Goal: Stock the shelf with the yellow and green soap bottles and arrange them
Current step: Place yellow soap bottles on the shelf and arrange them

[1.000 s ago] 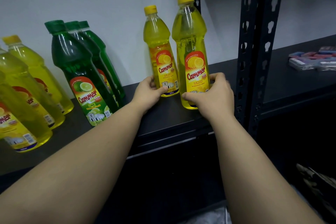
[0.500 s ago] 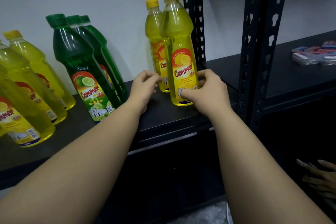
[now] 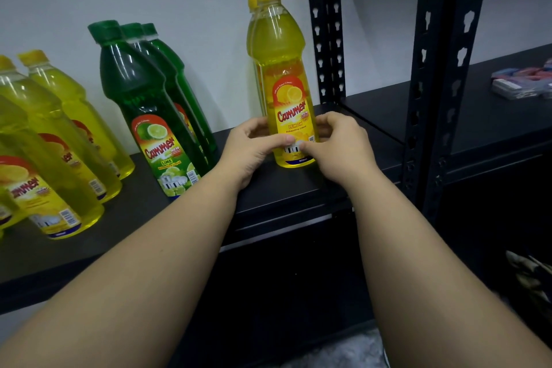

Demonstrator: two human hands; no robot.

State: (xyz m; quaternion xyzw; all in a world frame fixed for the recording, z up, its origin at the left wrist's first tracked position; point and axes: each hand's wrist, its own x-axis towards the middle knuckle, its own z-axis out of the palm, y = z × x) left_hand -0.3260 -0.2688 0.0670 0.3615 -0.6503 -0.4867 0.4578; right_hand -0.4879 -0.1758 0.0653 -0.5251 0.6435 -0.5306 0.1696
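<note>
Hands [image 3: 254, 149] now both around front bottle [image 3: 283, 75]

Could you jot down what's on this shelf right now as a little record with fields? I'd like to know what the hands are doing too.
Place: black metal shelf against a white wall
Front bottle: clear plastic bottle of yellow lemon dish soap, upright, label facing out
Behind it: second yellow-capped bottle, mostly hidden
Left hand: holds the front bottle's base
Right hand: holds the base from the other side
Green lime bottles: three in a row
Far left: more yellow bottles
Next bay: small flat packets, blurred
</note>
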